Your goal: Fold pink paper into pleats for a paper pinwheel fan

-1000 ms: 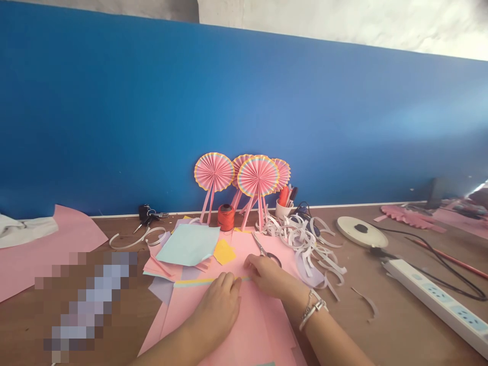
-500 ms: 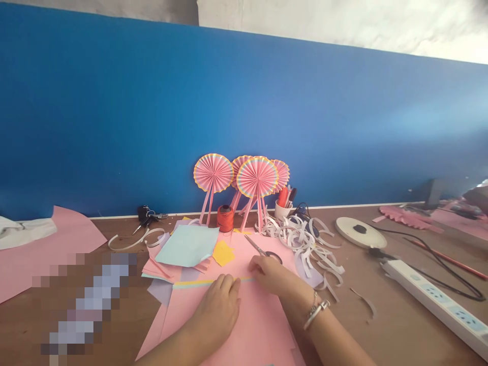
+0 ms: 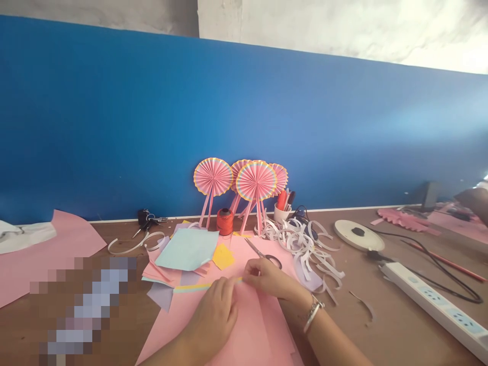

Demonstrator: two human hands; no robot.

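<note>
We see striped paper edge running crosswise; right hand pinching right end; left hand over middle, grip: can't tell.

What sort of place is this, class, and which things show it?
Probably a paper-craft workspace: pleated pink paper rosettes stand at the back, scissors lie nearer, and a pink sheet with a yellow-and-blue edge lies under the left hand.

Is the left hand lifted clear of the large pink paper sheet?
No, the left hand rests on the sheet, at its yellow-blue striped edge.
</note>
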